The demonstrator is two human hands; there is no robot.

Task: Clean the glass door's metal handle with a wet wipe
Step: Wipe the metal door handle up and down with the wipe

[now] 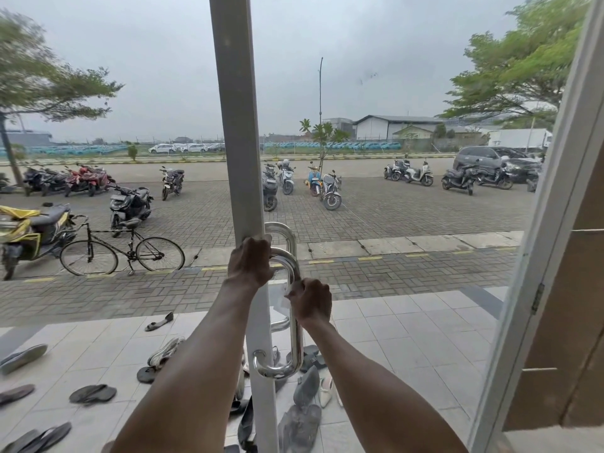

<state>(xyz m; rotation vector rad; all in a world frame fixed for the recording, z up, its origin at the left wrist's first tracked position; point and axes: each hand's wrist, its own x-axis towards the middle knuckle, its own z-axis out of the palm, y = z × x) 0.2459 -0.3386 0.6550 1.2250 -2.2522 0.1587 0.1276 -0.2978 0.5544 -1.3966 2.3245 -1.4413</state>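
Hands both up on the glass door [408, 191], seen from head height. Left hand [250, 261] wrapped around the white door frame [237, 125] right at the top of the metal handle [295, 341], fingers curled together over the frame edge, thumb side touching the handle's upper bend. Right hand [310, 300] closed in a fist around the handle's vertical bar a bit lower down, fingers pressed together, pinching a wet wipe [283, 297] against the steel. Only a small pale bit of wipe poking out on the left side of the fist, rest hidden inside the grip.

Handle itself: shiny D-shaped tube, bolted to the frame near mid-height of the door, second matching handle visible behind it through the glass. Lower curve and bottom mount bare and uncovered.

Outside through the glass: tiled porch with scattered sandals [93, 393], a bicycle [122, 253], parked scooters [130, 204] on brick paving, grey sky.
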